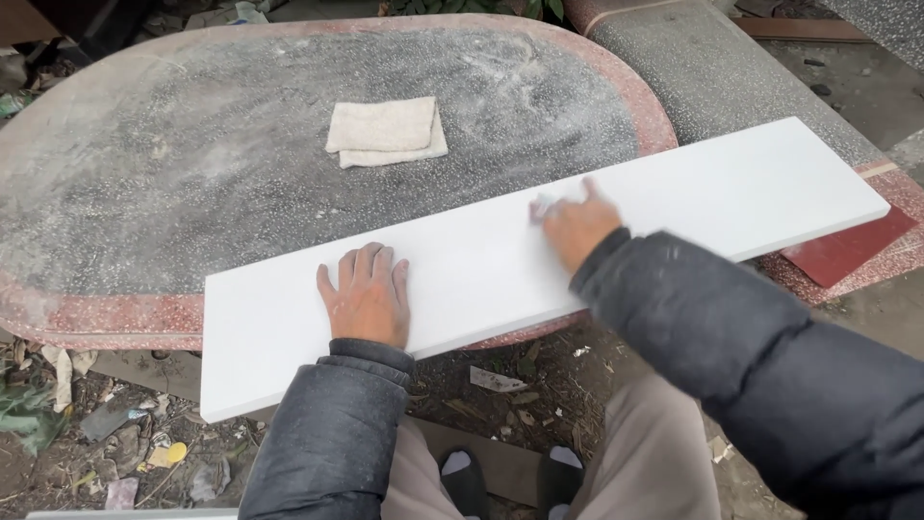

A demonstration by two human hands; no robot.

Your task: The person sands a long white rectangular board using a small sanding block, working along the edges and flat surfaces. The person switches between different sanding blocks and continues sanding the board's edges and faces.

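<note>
White board lies under left hand, flat open; right hand grips small pad.

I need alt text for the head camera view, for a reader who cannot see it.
A person's left hand lies flat on a long white board while the blurred right hand presses something small and pale against it. The board rests on a dusty oval stone table, where a folded beige cloth lies.

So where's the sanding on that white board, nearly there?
Done: white board looks smooth; dust coats the stone table. In hand: left hand flat on it, right hand blurred, something small under its fingers. Left: cannot tell; folded cloth and red sheet lie untouched.
</note>
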